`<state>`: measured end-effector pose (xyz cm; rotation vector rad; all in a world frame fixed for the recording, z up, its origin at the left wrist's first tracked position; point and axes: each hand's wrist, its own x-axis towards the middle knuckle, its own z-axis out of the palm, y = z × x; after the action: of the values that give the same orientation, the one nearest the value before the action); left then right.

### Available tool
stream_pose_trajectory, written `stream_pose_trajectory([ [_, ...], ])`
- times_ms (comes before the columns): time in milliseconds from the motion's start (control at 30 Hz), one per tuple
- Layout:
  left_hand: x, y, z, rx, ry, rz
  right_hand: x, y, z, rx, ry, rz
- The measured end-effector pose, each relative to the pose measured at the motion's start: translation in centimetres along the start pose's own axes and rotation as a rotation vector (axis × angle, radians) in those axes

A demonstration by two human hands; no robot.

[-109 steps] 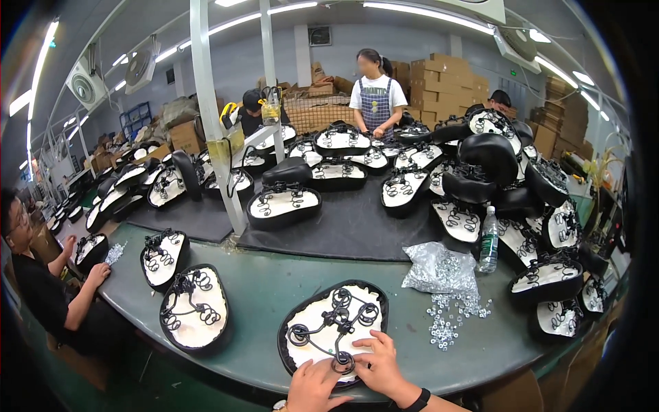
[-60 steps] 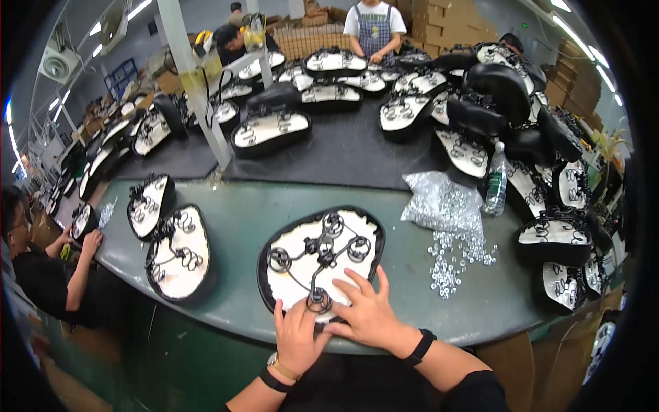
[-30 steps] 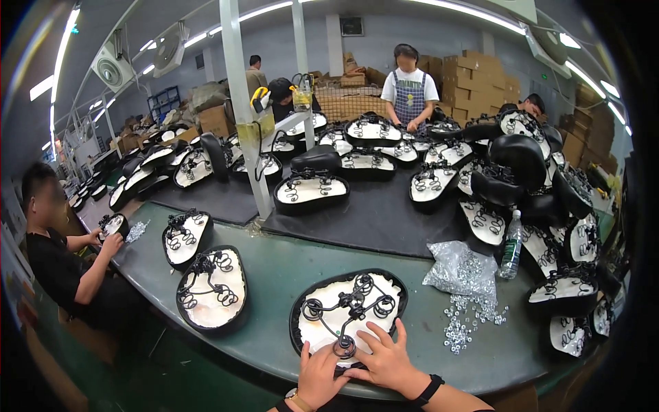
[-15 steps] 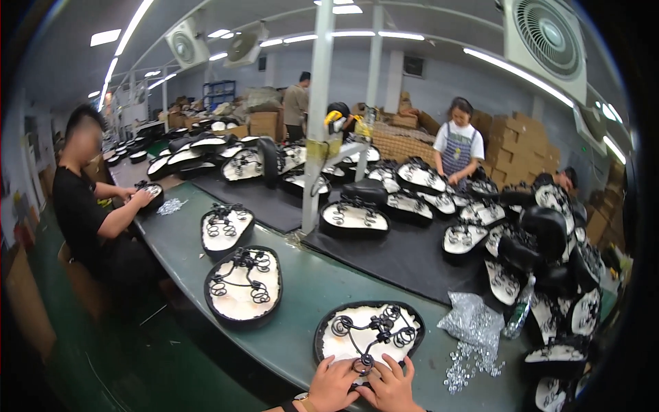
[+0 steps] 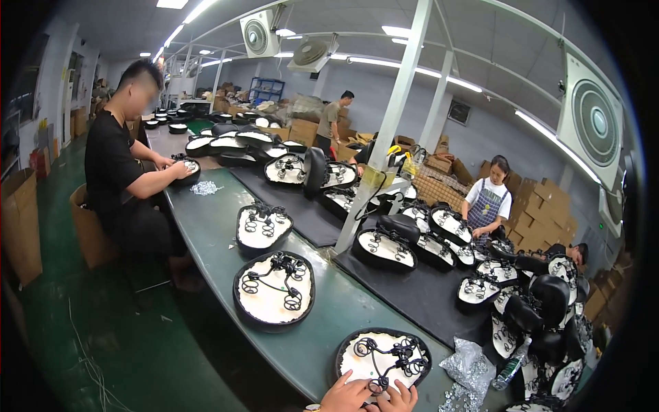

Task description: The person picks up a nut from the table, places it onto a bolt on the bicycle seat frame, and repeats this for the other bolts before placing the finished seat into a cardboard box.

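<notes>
At left, a co-worker (image 5: 120, 165) handles a black saddle (image 5: 187, 176) beside loose metal nuts (image 5: 205, 187). Next, two upturned saddles (image 5: 273, 290) rest on the surface (image 5: 328, 324), presumably so their springs face up. The nearest saddle (image 5: 383, 361) lies likewise before me, at the edge. My left grip (image 5: 345, 396) and right grip (image 5: 398, 397) flank its front coil (image 5: 377, 386), perhaps steadying it; how tightly each closes, I cannot tell. Rightward, a clear bag (image 5: 469, 364) lies near, probably for reach.

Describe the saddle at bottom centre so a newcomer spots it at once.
Follow the long green table to the picture's bottom. Left of the clear plastic bag lies an upturned black saddle, white underside showing. Only this one has the wearer's hands on it.
</notes>
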<state>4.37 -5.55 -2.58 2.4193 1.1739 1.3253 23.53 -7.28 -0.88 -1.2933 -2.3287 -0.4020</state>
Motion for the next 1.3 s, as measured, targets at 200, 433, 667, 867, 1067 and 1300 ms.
stream_pose_trajectory([
  [200,0.0,0.0,0.0,-0.004,-0.051,-0.050,-0.5,0.5,0.6,0.132,0.115,0.027],
  [433,-0.5,-0.3,0.6,-0.042,-0.064,-0.086,0.1,-0.2,-0.7,0.105,-0.008,0.042],
  [667,-0.2,-0.4,0.0,-0.056,-0.022,-0.031,0.5,-0.7,-1.0,0.105,-0.006,0.084],
  [867,-0.3,-0.3,0.1,-0.061,-0.055,-0.068,0.1,-0.4,-0.5,0.235,0.055,0.144],
  [1067,-0.4,-0.6,0.1,-0.007,-0.069,-0.060,0.6,-0.1,-2.5,0.221,0.087,-0.030],
  [1300,0.1,0.0,-0.7,0.026,-0.025,0.005,-6.9,8.0,-5.6,0.018,-0.153,0.479],
])
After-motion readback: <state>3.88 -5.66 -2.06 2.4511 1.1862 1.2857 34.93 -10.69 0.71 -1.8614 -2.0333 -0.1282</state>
